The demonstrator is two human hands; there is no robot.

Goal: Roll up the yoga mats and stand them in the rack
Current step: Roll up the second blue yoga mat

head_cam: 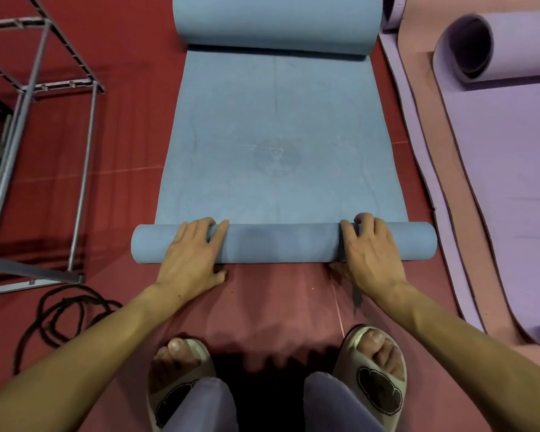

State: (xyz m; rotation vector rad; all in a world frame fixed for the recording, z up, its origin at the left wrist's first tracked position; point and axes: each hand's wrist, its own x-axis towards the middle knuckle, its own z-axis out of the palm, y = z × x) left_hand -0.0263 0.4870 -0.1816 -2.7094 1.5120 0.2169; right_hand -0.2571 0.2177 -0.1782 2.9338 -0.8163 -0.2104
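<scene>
Two feet in pale open-toed slippers (378, 366) stood on the red floor (131, 151) at the bottom of the view, with purple trouser knees just below them. Both bare forearms reached forward from there to a blue yoga mat (278, 135) that lay lengthwise ahead of the person. Its near end was wound into a tight roll (281, 243) lying across the floor, and its far end curled up into a larger, looser roll at the top of the frame. On the near roll the left hand (190, 251) lay palm down, fingers bent over the top and thumb toward the floor, holding it. Likewise the right hand (370, 244) gripped the roll nearer its right end, fingers hooked over the far side. A grey metal rack (28, 88) stood on the floor to the left, apart from the mat, with a black cord (56, 313) coiled beside its near corner. Purple mats (505, 151) lay to the right, one partly rolled at its far end.
</scene>
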